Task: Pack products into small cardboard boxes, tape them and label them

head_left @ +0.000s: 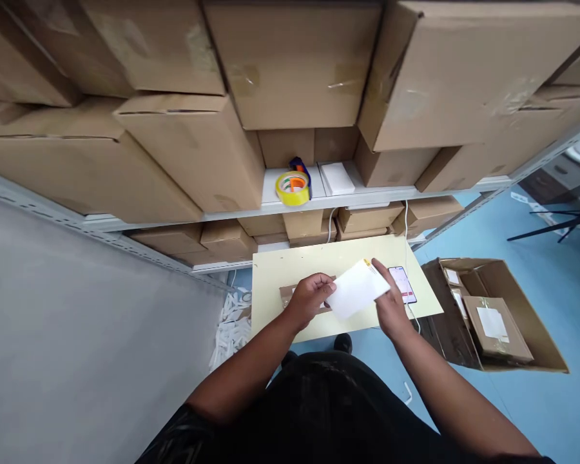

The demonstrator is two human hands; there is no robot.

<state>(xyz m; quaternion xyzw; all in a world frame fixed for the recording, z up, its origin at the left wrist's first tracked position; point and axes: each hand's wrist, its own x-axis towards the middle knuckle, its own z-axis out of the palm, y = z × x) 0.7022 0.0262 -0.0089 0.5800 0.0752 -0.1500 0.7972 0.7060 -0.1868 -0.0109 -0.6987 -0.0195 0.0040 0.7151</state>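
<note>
Both of my hands hold a white sheet (355, 291) over a small pale yellow table (290, 267). My left hand (309, 298) pinches the sheet's left edge, fingers closed. My right hand (390, 304) grips its right edge, index finger stretched along the top. Under the sheet a small brown cardboard parcel (287, 294) lies on the table. A phone (404, 283) with a lit screen lies at the table's right side, a white cable running from it.
Metal shelves (101, 222) packed with cardboard boxes fill the back. A yellow tape roll in a blue dispenser (294, 185) and a white box (337, 178) sit on the shelf. An open carton (512, 322) with parcels stands on the blue floor at right. White paper strips (229, 325) litter the floor left.
</note>
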